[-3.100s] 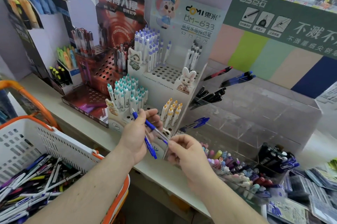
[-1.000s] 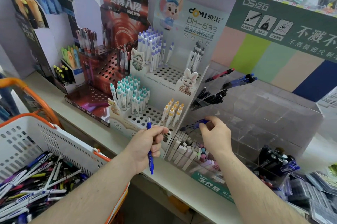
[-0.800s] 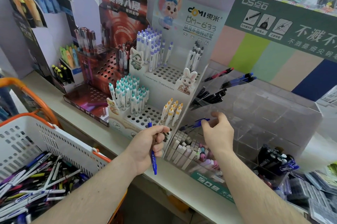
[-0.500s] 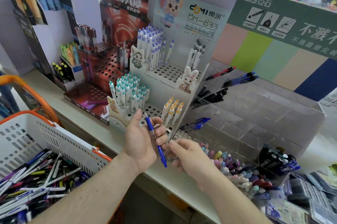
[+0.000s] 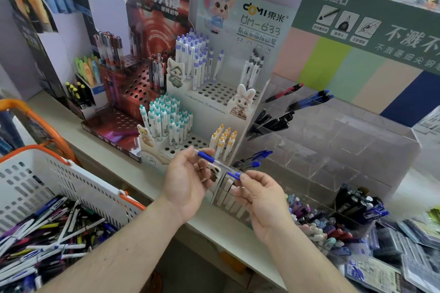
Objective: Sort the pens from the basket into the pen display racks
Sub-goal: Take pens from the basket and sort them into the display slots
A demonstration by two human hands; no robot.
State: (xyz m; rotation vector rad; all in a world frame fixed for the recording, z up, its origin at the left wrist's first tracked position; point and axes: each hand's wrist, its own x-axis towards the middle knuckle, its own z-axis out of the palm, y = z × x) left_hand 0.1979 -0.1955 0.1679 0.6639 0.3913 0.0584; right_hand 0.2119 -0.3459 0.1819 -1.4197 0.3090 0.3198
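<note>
A clear pen with blue ends (image 5: 217, 164) lies almost level between my two hands, in front of the racks. My left hand (image 5: 188, 182) grips its left end and my right hand (image 5: 258, 194) pinches its blue right tip. The white basket with orange rim (image 5: 71, 180) at lower left holds several mixed pens. A white tiered rack (image 5: 214, 95) stands behind my hands with white pens upright in its holes. To its right the clear acrylic rack (image 5: 333, 140) holds blue pens (image 5: 252, 159), black pens (image 5: 273, 122) and a red pen (image 5: 284, 92).
A dark red perforated rack (image 5: 133, 92) stands left of the white one. Highlighters (image 5: 85, 71) sit further left. Bins of small pens and erasers (image 5: 316, 219) and black items (image 5: 357, 202) lie at lower right. All stand on a pale shelf (image 5: 114, 164).
My right hand put a pen into the acrylic rack beside the blue ones, then came back. The left hand's pen swung from upright to nearly level, and the right hand now holds its tip.
</note>
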